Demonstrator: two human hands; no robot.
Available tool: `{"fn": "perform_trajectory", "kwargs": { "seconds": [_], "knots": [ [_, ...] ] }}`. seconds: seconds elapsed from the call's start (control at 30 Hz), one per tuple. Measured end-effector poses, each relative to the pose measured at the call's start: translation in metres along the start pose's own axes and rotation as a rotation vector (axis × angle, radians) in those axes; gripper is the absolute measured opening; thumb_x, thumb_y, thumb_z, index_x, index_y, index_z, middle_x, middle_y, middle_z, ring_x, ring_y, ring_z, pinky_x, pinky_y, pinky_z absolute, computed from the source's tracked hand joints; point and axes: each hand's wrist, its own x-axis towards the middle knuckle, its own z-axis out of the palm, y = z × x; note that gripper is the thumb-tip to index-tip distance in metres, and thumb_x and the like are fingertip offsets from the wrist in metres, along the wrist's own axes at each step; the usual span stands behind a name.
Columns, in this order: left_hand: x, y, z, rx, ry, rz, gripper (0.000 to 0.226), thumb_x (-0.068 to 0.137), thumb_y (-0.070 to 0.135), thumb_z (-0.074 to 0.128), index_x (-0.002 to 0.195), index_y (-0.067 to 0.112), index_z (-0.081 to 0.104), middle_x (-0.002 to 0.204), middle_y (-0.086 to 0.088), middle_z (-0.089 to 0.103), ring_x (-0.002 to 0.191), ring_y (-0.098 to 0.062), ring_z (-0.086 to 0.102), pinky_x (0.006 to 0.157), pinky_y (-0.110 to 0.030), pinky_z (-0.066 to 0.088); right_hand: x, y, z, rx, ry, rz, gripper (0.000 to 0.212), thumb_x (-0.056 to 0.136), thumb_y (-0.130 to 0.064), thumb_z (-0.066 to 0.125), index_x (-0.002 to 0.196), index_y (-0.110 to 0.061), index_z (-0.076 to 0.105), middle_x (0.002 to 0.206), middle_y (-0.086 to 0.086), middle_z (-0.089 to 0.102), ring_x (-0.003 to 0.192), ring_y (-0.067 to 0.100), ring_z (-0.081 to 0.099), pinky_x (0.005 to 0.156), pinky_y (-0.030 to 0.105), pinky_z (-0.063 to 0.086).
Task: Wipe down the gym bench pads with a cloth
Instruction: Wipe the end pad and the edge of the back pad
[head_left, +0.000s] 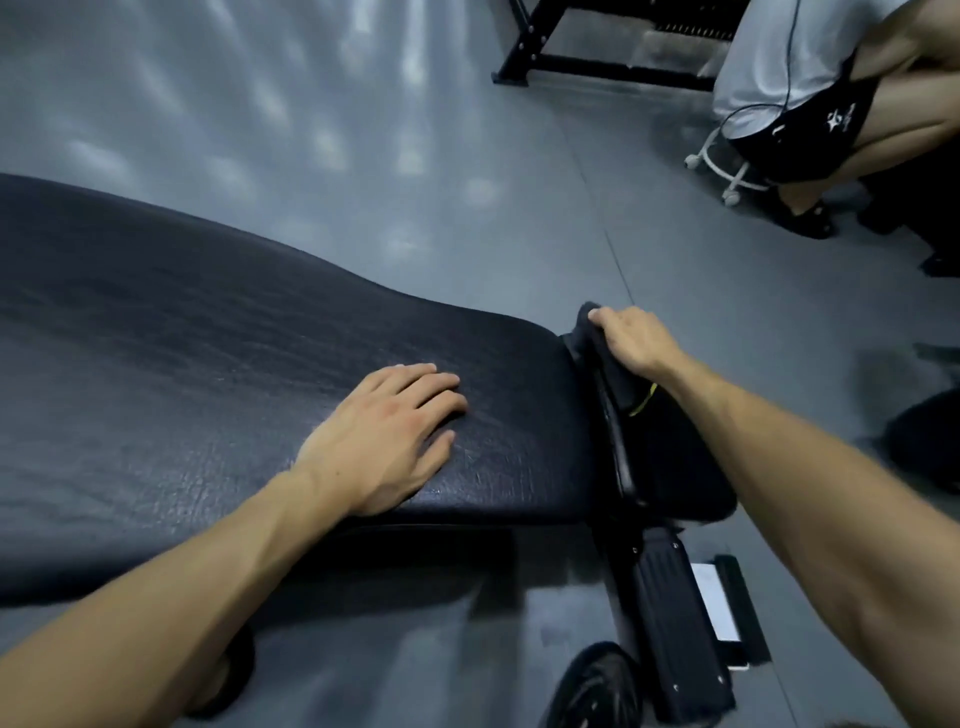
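Note:
A long black textured bench pad runs from the left edge to the middle of the view. My left hand lies flat on its near right part, fingers straight. Past the pad's right end, my right hand grips a dark cloth with a yellow-green trim and holds it down against the smaller black pad beside the gap. My hand covers much of the cloth.
The bench's black frame and a wheel stand below the pads. A person sits on a white wheeled stool at the far right. A black rack base is at the back. Grey floor lies beyond the bench.

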Motion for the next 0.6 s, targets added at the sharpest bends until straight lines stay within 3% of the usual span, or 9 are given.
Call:
{"fn": "perform_trajectory", "kwargs": {
  "seconds": [0.2,0.33,0.37,0.4,0.43,0.6],
  "knots": [
    [0.001,-0.001,0.001,-0.006,0.032,0.008,0.037,0.098,0.044,0.042,0.127,0.029,0.060,0.144,0.007,0.055,0.140,-0.020,0.044,0.117,-0.039,0.032,0.010,-0.010,0.030,-0.091,0.019,-0.003,0.047,0.098,-0.040,0.034,0.069,-0.010,0.055,0.083,0.015,0.060,0.085,0.035,0.051,0.071,0.039,0.035],
    [0.001,-0.002,0.000,-0.009,0.027,0.002,0.037,0.098,0.043,0.041,0.126,0.030,0.060,0.142,0.008,0.055,0.140,-0.019,0.044,0.117,-0.038,0.031,-0.012,-0.010,0.030,-0.088,0.061,-0.017,0.048,0.098,-0.035,0.040,0.066,-0.003,0.053,0.073,0.016,0.057,0.077,0.033,0.049,0.066,0.037,0.028],
    [0.001,-0.001,-0.001,-0.008,0.027,0.004,0.037,0.098,0.043,0.041,0.126,0.030,0.060,0.142,0.008,0.055,0.140,-0.019,0.043,0.118,-0.037,0.031,-0.021,-0.009,0.032,-0.080,0.081,-0.029,0.048,0.097,-0.035,0.041,0.063,-0.002,0.050,0.066,0.013,0.053,0.072,0.031,0.048,0.063,0.038,0.027],
    [0.000,-0.001,-0.001,-0.008,0.028,0.005,0.037,0.098,0.044,0.040,0.126,0.030,0.060,0.142,0.008,0.055,0.140,-0.018,0.043,0.118,-0.037,0.030,-0.031,-0.008,0.033,-0.072,0.103,-0.055,0.043,0.094,-0.035,0.042,0.063,-0.005,0.035,0.059,0.009,0.046,0.066,0.029,0.045,0.060,0.040,0.026],
    [0.000,-0.001,-0.002,-0.008,0.025,0.003,0.037,0.098,0.044,0.040,0.126,0.030,0.060,0.142,0.009,0.055,0.140,-0.018,0.043,0.118,-0.037,0.030,-0.042,-0.005,0.034,-0.063,0.121,-0.078,0.043,0.091,-0.034,0.042,0.055,-0.013,0.034,0.055,0.005,0.039,0.060,0.026,0.041,0.056,0.041,0.026],
    [-0.003,0.001,-0.002,-0.013,-0.003,-0.004,0.038,0.099,0.043,0.039,0.128,0.029,0.060,0.145,0.006,0.055,0.142,-0.020,0.042,0.120,-0.038,0.029,-0.097,0.004,0.041,-0.015,0.201,-0.119,0.047,0.090,-0.018,0.052,0.053,-0.019,0.023,0.051,-0.003,0.027,0.052,0.015,0.028,0.050,0.034,0.022]
  ]
}}
